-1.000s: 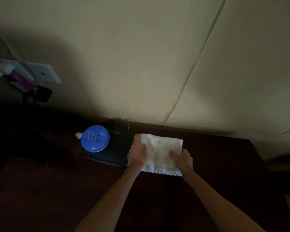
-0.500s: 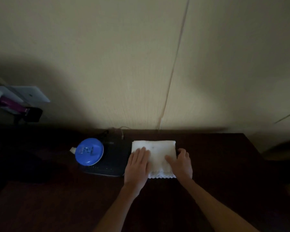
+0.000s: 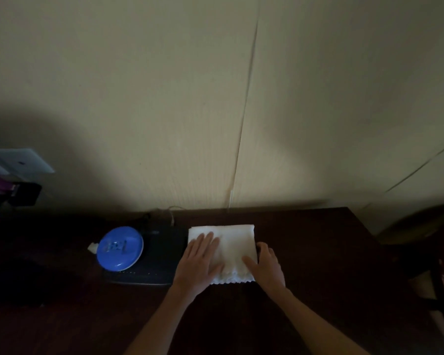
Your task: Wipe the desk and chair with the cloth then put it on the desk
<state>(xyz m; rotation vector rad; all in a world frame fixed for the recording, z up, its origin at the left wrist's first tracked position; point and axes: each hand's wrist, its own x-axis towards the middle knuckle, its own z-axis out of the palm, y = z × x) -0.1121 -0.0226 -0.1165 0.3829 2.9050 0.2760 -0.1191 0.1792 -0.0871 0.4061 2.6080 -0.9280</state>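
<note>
Dark brown wooden desk (image 3: 318, 252) fills near field. Left hand (image 3: 200, 265) flat, fingers spread, pressing left half of folded white cloth with scalloped near edge (image 3: 236, 242). Right hand (image 3: 267, 267) at cloth's right edge, thumb on top; grip unclear. Cloth lies on desk, mid-far. Just left: flat black device (image 3: 162, 252) bearing round blue disc (image 3: 119, 248). Beyond, cream wall (image 3: 215, 98).

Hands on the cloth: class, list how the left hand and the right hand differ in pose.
The left hand lies flat on the cloth, fingers straight; the right hand curls round its right edge, thumb on top.
The left hand covers the cloth's left part; the right hand sits mostly off it.
Both touch the cloth on the desk.
</note>
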